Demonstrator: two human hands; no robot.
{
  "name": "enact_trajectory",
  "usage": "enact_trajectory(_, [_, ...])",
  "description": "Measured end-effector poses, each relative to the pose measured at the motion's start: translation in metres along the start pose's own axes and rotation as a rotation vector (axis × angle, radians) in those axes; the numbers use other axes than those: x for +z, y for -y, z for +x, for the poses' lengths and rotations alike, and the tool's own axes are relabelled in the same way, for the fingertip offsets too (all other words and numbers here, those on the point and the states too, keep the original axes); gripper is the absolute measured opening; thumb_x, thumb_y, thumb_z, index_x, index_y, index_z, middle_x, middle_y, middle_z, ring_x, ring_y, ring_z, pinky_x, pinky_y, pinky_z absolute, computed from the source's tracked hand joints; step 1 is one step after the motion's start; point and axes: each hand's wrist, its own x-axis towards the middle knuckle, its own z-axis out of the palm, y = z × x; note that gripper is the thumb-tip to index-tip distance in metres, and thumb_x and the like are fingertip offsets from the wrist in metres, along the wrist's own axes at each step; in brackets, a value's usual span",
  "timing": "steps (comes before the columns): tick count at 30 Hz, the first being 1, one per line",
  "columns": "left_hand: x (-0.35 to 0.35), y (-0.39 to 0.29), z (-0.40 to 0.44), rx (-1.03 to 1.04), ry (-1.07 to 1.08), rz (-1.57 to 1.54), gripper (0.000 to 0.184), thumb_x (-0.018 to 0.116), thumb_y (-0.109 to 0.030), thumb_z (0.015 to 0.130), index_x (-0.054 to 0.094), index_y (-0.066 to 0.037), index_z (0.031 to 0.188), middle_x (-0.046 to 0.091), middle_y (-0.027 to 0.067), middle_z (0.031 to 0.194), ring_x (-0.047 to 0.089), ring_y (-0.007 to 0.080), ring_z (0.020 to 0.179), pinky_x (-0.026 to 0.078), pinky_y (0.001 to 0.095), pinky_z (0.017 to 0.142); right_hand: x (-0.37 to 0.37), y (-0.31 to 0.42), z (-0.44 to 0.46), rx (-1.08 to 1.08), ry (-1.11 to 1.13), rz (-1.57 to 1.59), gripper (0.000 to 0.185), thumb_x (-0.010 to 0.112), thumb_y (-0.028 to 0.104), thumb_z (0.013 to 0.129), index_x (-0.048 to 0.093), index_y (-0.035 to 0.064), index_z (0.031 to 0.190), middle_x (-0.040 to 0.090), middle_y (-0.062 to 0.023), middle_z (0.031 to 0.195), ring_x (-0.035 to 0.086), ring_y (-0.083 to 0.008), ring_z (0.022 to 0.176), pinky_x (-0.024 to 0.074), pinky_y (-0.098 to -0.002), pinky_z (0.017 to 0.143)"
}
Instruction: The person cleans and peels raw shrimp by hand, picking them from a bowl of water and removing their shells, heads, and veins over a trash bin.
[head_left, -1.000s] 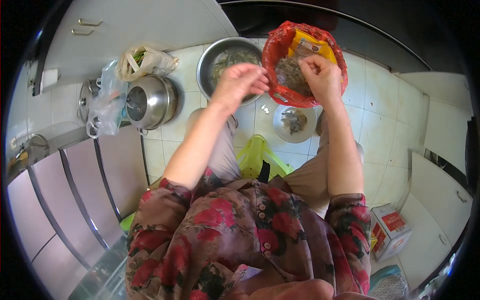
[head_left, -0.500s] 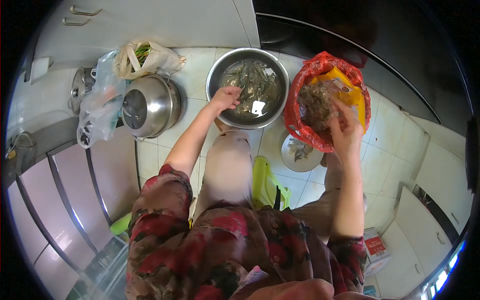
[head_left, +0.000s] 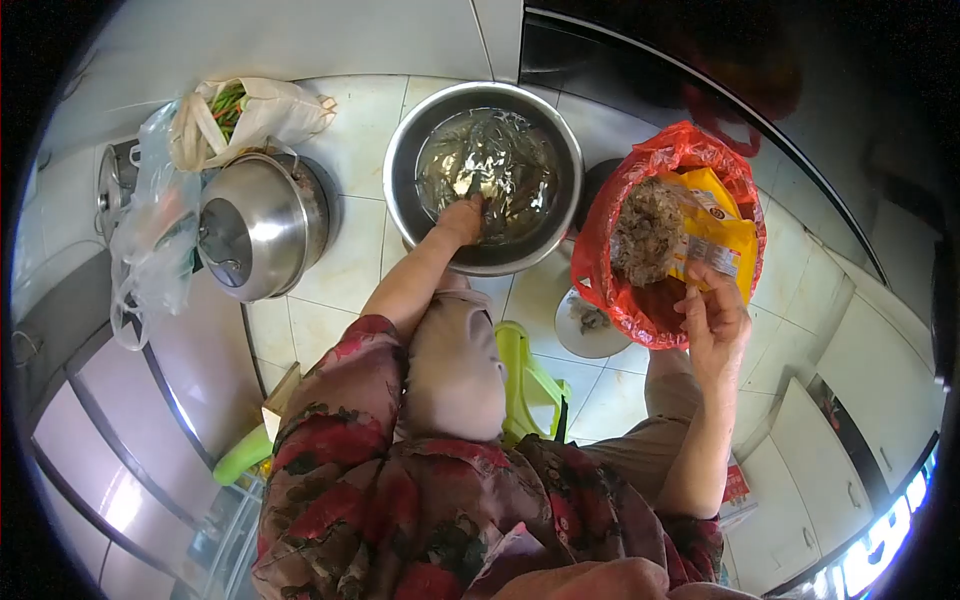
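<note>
My left hand (head_left: 462, 218) reaches into a metal basin (head_left: 397, 190) of water with several greyish shrimp (head_left: 500, 150). Its fingertips are at the water among the shrimp, and what they hold, if anything, is hidden. My right hand (head_left: 716, 318) hovers over the near right edge of a bin lined with a red bag (head_left: 598, 235), its fingers curled. Whether something small is between them is too small to tell. Inside the bag lie brownish shells (head_left: 645, 232) and a yellow packet (head_left: 735, 240). A white plate (head_left: 598, 343) with grey pieces sits partly under the bin's near side.
On the left stand a lidded steel pot (head_left: 262, 228), a cloth bag (head_left: 270, 112) with green and red vegetables, and a clear plastic bag (head_left: 155, 240). A green plastic stool (head_left: 515, 370) is between my legs. White cabinets (head_left: 820, 470) line the right side.
My left hand has moved from over the bin's left side to the basin and down to the water. My right hand has drawn back toward the bin's near right edge. The view has shifted.
</note>
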Motion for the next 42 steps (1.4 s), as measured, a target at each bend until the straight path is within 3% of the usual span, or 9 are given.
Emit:
enact_trajectory(4, [-0.004, 0.010, 0.004, 0.035, 0.044, 0.082, 0.029, 0.050, -0.018, 0.090, 0.058, -0.001, 0.112, 0.063, 0.0223, 0.109, 0.061, 0.0356, 0.104, 0.050, 0.0431, 0.087, 0.002, 0.003, 0.003, -0.004, 0.009, 0.023, 0.025, 0.059, -0.001, 0.084, 0.062, 0.0005, 0.109, 0.059, -0.0098, 0.088, 0.061, -0.0140, 0.066, 0.0481, -0.0266, 0.064])
enact_trajectory(10, [-0.018, 0.024, -0.015, 0.103, -0.268, -0.213, 0.032, 0.051, -0.028, 0.092, 0.062, -0.001, 0.106, 0.064, 0.0217, 0.106, 0.061, 0.0355, 0.102, 0.050, 0.0419, 0.085, 0.010, 0.006, 0.010, -0.129, 0.032, -0.016, 0.023, 0.059, -0.001, 0.081, 0.064, -0.0005, 0.104, 0.060, -0.0120, 0.090, 0.062, -0.0192, 0.067, 0.0484, -0.0291, 0.064])
enact_trajectory(13, [-0.040, 0.023, -0.035, 0.133, -0.326, -0.452, 0.032, 0.053, -0.028, 0.092, 0.062, -0.003, 0.110, 0.067, 0.0174, 0.095, 0.066, 0.0289, 0.087, 0.052, 0.0367, 0.077, 0.011, 0.011, 0.006, -0.175, 0.055, -0.043, 0.023, 0.061, 0.001, 0.082, 0.064, -0.0006, 0.104, 0.062, -0.0142, 0.094, 0.062, -0.0225, 0.068, 0.0491, -0.0310, 0.064])
enact_trajectory(15, [-0.070, 0.013, -0.057, 0.126, -0.057, -0.746, 0.035, 0.053, -0.028, 0.095, 0.059, 0.000, 0.116, 0.061, 0.0049, 0.079, 0.059, 0.0110, 0.069, 0.052, 0.0276, 0.068, 0.010, 0.009, 0.003, -0.196, 0.074, -0.067, 0.024, 0.063, 0.003, 0.081, 0.064, 0.0002, 0.105, 0.062, -0.0167, 0.098, 0.062, -0.0250, 0.070, 0.0498, -0.0329, 0.064])
enact_trajectory(18, [-0.117, -0.030, -0.108, 0.203, -0.016, -1.060, 0.032, 0.051, -0.026, 0.097, 0.060, -0.001, 0.114, 0.051, -0.0025, 0.068, 0.053, 0.0072, 0.060, 0.052, 0.0240, 0.063, 0.008, 0.007, -0.001, -0.316, 0.008, -0.051, 0.025, 0.064, 0.004, 0.081, 0.064, 0.0011, 0.106, 0.062, -0.0167, 0.097, 0.061, -0.0243, 0.070, 0.0498, -0.0332, 0.065])
enact_trajectory(24, [-0.186, -0.148, -0.209, 0.341, 0.099, -1.004, 0.036, 0.051, -0.032, 0.097, 0.061, 0.001, 0.105, 0.045, -0.0049, 0.061, 0.049, 0.0065, 0.049, 0.047, 0.0228, 0.049, -0.009, 0.042, -0.023, -0.513, -0.031, 0.141, 0.041, 0.068, 0.004, 0.079, 0.060, 0.0074, 0.119, 0.061, -0.0134, 0.111, 0.064, -0.0230, 0.078, 0.0526, -0.0303, 0.070])
enact_trajectory(28, [-0.190, -0.216, -0.236, 0.363, -0.002, -0.873, 0.039, 0.052, -0.038, 0.096, 0.063, -0.001, 0.087, 0.044, -0.0043, 0.057, 0.043, 0.0064, 0.040, 0.038, 0.0224, 0.038, -0.019, 0.036, -0.028, -0.781, -0.171, 0.082, 0.039, 0.071, 0.009, 0.077, 0.062, 0.0076, 0.116, 0.060, -0.0112, 0.118, 0.060, -0.0300, 0.101, 0.0501, -0.0379, 0.085])
enact_trajectory(31, [-0.181, -0.252, -0.240, 0.303, -0.105, -0.928, 0.045, 0.053, -0.042, 0.095, 0.055, -0.004, 0.071, 0.044, -0.0028, 0.054, 0.042, 0.0074, 0.038, 0.036, 0.0229, 0.035, -0.033, 0.023, -0.030, -0.790, -0.222, 0.063, 0.031, 0.070, 0.009, 0.077, 0.066, 0.0062, 0.107, 0.064, -0.0114, 0.108, 0.061, -0.0300, 0.097, 0.0503, -0.0379, 0.083])
enact_trajectory(42, [-0.144, -0.277, -0.200, 0.302, -0.310, -1.207, 0.047, 0.057, -0.040, 0.093, 0.059, -0.001, 0.066, 0.050, 0.0021, 0.049, 0.049, 0.0093, 0.037, 0.040, 0.0235, 0.036, -0.029, -0.001, -0.030, -0.707, -0.282, -0.109, 0.019, 0.069, 0.009, 0.075, 0.068, 0.0031, 0.093, 0.067, -0.0121, 0.084, 0.062, -0.0302, 0.074, 0.0510, -0.0392, 0.067])
